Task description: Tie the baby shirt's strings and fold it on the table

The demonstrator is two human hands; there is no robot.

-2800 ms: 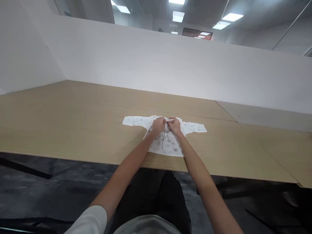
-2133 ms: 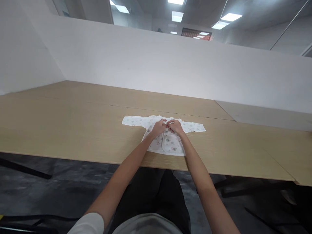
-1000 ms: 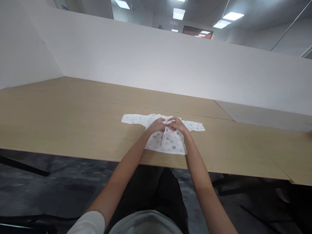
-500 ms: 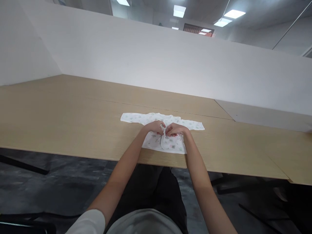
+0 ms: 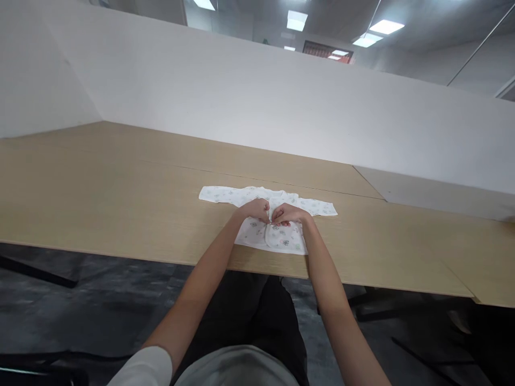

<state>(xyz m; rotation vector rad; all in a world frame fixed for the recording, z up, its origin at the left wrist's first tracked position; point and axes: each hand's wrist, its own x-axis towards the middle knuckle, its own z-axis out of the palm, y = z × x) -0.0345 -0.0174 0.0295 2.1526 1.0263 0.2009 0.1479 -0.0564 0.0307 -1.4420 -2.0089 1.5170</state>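
A small white baby shirt (image 5: pixel 277 244) with a scattered print lies on the table, its sleeves spread to both sides and its neckline away from me. My left hand (image 5: pixel 256 209) is closed in a pinch at the shirt's front opening, about halfway down. Close beside it, my right hand (image 5: pixel 287 213) pinches the other side of the same opening. The fingertips of both hands almost meet there. What exactly lies between them is too small to make out. Below my hands, the front edge curves down to the hem.
The wooden table (image 5: pixel 120 198) reaches far to both sides, with its front edge close to my body. A white partition (image 5: pixel 241 91) rises along its back. A grey panel (image 5: pixel 434 187) is set in at the back right. Black table legs (image 5: pixel 38 271) stand below.
My fingertips have drawn slightly closer together at the opening, and my left fingers have curled in more. The shirt lies where it was.
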